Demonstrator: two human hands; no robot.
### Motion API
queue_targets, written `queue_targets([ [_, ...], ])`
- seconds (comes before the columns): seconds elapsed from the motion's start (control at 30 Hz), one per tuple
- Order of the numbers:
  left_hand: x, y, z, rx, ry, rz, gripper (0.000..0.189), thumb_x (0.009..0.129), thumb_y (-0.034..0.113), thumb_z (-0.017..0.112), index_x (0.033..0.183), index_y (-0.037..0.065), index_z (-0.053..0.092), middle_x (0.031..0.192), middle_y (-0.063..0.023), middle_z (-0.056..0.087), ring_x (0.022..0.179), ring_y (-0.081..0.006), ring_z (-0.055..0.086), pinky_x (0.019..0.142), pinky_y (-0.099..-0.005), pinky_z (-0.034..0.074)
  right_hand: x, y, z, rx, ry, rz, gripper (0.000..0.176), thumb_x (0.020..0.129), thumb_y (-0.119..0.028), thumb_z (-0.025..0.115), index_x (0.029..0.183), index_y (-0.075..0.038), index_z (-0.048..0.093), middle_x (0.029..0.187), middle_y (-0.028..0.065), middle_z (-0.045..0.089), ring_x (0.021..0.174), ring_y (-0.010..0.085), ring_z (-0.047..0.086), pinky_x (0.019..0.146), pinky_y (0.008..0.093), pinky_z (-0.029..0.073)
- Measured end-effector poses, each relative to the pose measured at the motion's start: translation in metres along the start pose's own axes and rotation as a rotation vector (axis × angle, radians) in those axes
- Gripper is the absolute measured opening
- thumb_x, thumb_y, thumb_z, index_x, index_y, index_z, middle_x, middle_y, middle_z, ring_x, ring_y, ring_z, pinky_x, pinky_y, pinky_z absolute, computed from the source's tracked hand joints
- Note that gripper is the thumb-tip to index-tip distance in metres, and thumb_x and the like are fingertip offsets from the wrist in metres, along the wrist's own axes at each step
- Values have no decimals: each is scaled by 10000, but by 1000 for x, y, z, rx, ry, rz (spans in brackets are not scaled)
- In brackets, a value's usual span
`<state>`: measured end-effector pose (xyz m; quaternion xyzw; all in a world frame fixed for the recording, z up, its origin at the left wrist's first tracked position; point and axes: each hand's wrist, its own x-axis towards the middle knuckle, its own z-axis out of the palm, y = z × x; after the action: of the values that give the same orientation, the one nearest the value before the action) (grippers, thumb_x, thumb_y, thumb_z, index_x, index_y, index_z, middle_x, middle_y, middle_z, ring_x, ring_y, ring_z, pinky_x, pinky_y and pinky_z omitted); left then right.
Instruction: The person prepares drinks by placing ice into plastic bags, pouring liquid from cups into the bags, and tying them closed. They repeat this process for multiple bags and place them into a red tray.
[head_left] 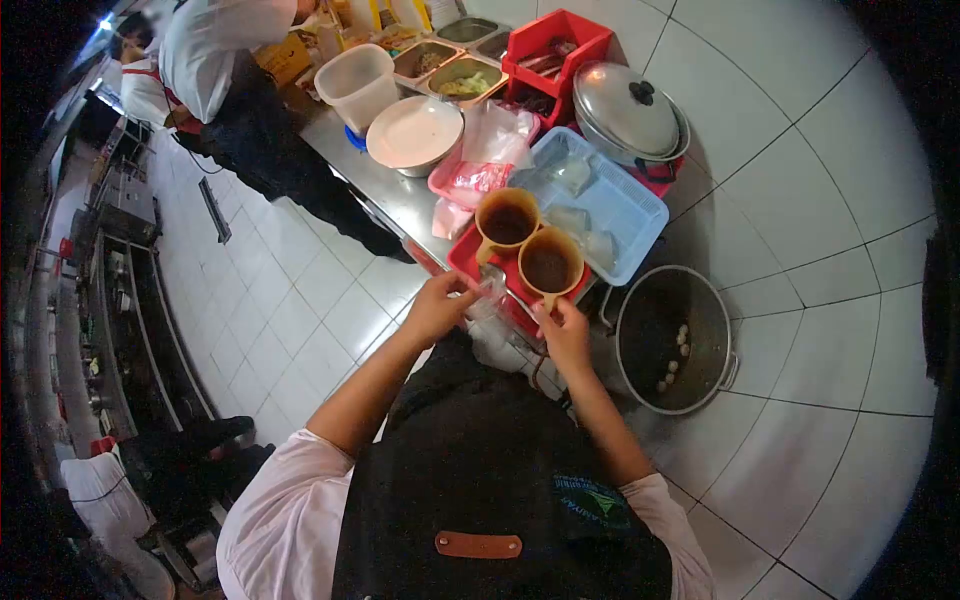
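Observation:
My right hand (565, 335) is closed on the handle of a tan plastic mug (566, 285) holding dark brown liquid. A second tan mug (488, 215), also with dark contents, stands beside it, over a red tray (466, 252). My left hand (440, 308) is left of the mugs, fingers pinched together at the edge of what looks like a clear plastic bag (492, 290). The bag's outline is hard to make out.
A light blue basket (640, 235) with clear bags sits behind the mugs. A large pot (722, 345) with several pale balls is at right. Farther back are a lidded pan (625, 105), red bins (560, 40) and a white plate (415, 130). Another person (250, 110) stands at upper left.

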<state>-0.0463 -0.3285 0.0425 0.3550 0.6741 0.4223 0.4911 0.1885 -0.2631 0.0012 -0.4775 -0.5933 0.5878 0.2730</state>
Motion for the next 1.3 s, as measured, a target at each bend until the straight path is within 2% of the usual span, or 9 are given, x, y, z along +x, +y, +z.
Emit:
queue_targets([
  [0.07,2,-5,-5,-75,3,-51,196,924,238,704,971,59,639,891,-16,657,641,-96,606,556,-245,524,2,0,1,156,43,-47,221,978,-276,640,978,-56,625,797,-3,606,651,80,524,597,251,443],
  [0.17,1,3,-4,196,156,111,198,926,240,702,943,53,637,854,-37,666,653,-110,619,576,-282,529,13,24,-11,245,97,-70,293,1042,-321,522,893,-76,578,764,-29,540,633,72,455,581,238,385],
  [0.2,1,11,2,434,249,333,215,918,240,707,931,41,627,781,-76,670,620,-161,630,570,-327,520,12,19,-16,235,124,-62,307,1049,-329,504,893,-75,576,761,-29,528,639,72,447,588,238,381],
  [0.3,0,37,26,533,190,377,222,885,219,687,899,13,607,741,-192,673,661,-362,679,634,-439,531,2,-5,-38,151,139,-101,340,1064,-326,453,862,-72,557,762,-22,510,677,79,451,632,245,385],
  [0.33,3,39,34,532,172,391,208,857,205,684,887,18,595,722,-188,664,703,-375,680,633,-457,524,-2,-12,-51,115,119,-124,339,1064,-318,454,853,-71,552,760,-21,508,678,82,451,635,246,385],
  [0.47,16,28,61,503,139,457,188,830,168,690,887,21,588,690,-170,643,676,-366,666,616,-464,511,-28,-54,-96,-10,73,-151,338,1042,-295,503,824,-41,551,737,8,513,680,104,465,643,282,401],
  [0.57,17,30,74,451,100,445,220,853,174,713,869,13,564,729,-159,629,662,-300,656,597,-407,509,-47,-80,-115,-306,72,-138,320,1012,-285,554,846,-13,578,704,44,510,670,128,484,638,321,424],
  [0.7,26,22,83,325,123,553,195,868,173,704,880,11,595,764,-136,646,683,-244,667,620,-374,521,-60,-105,-112,-571,103,-123,324,968,-288,616,846,11,645,688,146,608,613,243,587,598,383,447],
  [1.3,28,16,93,54,-63,394,165,902,172,688,935,11,683,822,-99,713,725,-172,695,673,-326,550,-42,-142,-103,-860,39,-86,403,958,-375,605,767,-23,647,664,194,622,637,400,622,602,485,452],
])
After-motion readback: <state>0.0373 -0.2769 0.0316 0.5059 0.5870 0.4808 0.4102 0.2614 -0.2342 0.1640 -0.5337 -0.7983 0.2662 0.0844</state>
